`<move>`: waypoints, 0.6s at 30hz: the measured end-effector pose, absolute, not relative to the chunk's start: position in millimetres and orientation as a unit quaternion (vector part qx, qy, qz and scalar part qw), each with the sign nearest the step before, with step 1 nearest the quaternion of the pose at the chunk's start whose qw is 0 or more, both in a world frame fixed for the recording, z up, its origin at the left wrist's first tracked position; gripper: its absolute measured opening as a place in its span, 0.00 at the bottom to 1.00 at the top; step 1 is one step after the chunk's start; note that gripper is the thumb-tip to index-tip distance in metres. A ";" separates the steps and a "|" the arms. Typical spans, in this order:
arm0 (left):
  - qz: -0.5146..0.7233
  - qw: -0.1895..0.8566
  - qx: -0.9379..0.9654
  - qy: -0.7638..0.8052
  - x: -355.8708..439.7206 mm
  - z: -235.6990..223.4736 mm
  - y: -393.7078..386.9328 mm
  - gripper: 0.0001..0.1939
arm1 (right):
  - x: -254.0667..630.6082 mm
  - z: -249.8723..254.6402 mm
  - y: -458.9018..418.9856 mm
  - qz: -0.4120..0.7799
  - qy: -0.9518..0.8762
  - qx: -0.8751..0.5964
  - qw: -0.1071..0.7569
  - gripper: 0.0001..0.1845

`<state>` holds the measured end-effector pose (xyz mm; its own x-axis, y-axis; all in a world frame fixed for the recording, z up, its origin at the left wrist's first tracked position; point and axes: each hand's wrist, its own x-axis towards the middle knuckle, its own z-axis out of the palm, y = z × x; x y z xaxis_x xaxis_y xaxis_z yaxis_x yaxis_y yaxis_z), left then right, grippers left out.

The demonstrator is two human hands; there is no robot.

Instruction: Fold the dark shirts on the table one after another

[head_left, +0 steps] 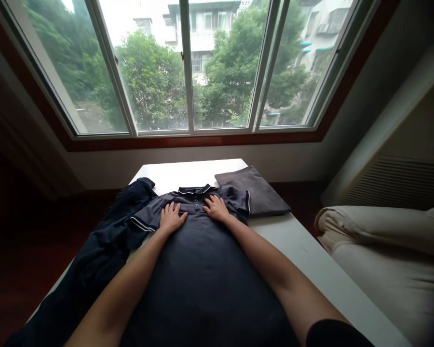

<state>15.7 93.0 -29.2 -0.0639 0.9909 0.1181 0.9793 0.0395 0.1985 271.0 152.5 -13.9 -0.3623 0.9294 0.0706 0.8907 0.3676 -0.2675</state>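
Note:
A dark grey polo shirt (198, 270) with white-trimmed collar and sleeves lies face up along the white table (311, 260), collar pointing away from me. My left hand (171, 217) rests flat on the shirt's chest, left of the button placket, fingers spread. My right hand (216, 208) lies flat on the right side of the chest near the collar, fingers apart. Neither hand holds anything.
A dark navy garment (104, 246) lies crumpled along the table's left edge. A folded grey cloth (255, 190) sits at the far right corner. A cream sofa (386, 250) stands to the right, and a wide window (188, 67) is beyond the table.

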 end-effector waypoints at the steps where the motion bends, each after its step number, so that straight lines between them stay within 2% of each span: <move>1: 0.108 0.035 0.682 0.723 9.9 -28.0 95.7 0.42 | 271.6 -15.2 155.7 0.098 -0.821 -0.554 0.101 0.35; 6: 0.083 0.070 0.665 0.739 -13.6 -15.7 117.2 0.47 | 267.5 -8.2 166.9 0.113 -0.834 -0.530 0.100 0.38; 9: 0.077 0.069 0.646 0.756 -22.8 -12.9 127.2 0.48 | 260.9 -3.5 164.0 0.099 -0.851 -0.499 0.131 0.33; 12: 0.083 0.048 0.634 0.768 -29.1 -12.6 130.5 0.45 | 257.4 -3.7 156.1 0.070 -0.856 -0.486 0.163 0.27; 18: 0.125 -0.029 0.657 0.743 -17.8 -9.1 113.9 0.34 | 262.6 -11.8 151.2 0.078 -0.841 -0.517 0.142 0.30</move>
<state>-17.8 113.9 -9.1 -0.1362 0.9687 0.2078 0.9833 0.1067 0.1472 262.6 151.2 -11.8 -0.4255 0.8911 0.1577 0.8466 0.4535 -0.2786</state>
